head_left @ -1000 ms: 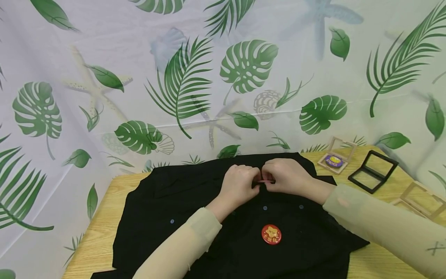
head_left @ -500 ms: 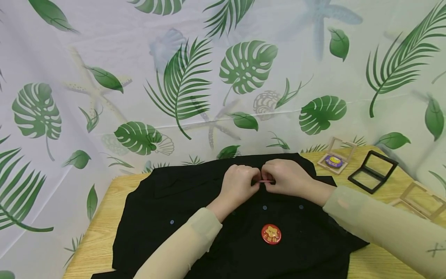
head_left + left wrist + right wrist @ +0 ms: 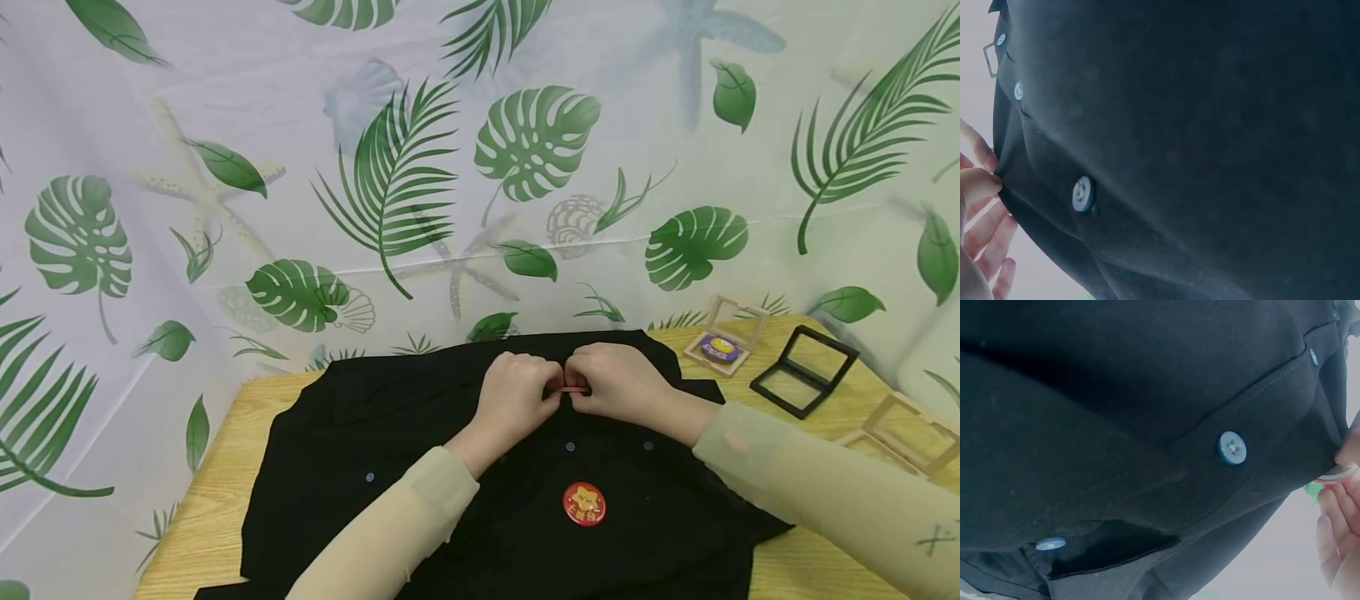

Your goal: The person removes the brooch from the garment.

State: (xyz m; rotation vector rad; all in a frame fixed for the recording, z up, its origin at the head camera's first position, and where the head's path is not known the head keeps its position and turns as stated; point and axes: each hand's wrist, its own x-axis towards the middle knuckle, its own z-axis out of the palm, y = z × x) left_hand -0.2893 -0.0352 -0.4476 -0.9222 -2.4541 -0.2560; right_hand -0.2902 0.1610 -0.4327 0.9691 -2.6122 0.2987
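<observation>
A black buttoned shirt (image 3: pixel 420 433) lies spread on the table. At its upper part both hands meet with curled fingers. My left hand (image 3: pixel 517 396) pinches the shirt's cloth, as its wrist view shows fingertips (image 3: pixel 985 181) at the cloth's edge. Between the hands, a thin reddish round badge (image 3: pixel 574 389) is seen edge-on, and my right hand (image 3: pixel 618 379) grips it. In the right wrist view the badge's pale rim (image 3: pixel 1337 475) shows against the cloth. Its face and any pin are hidden. Lower on the shirt lies a red badge with a yellow star figure (image 3: pixel 584 504).
On the wooden table (image 3: pixel 225 467) at the right stand a beige open case with a purple and yellow badge (image 3: pixel 720 348), a black open case (image 3: pixel 802 371) and another beige case (image 3: pixel 903 433). A leaf-printed cloth (image 3: pixel 450 167) hangs behind.
Both hands stay at nearly the same place on the shirt, still holding the reddish badge between them. Only a very slight shift of the view shows.
</observation>
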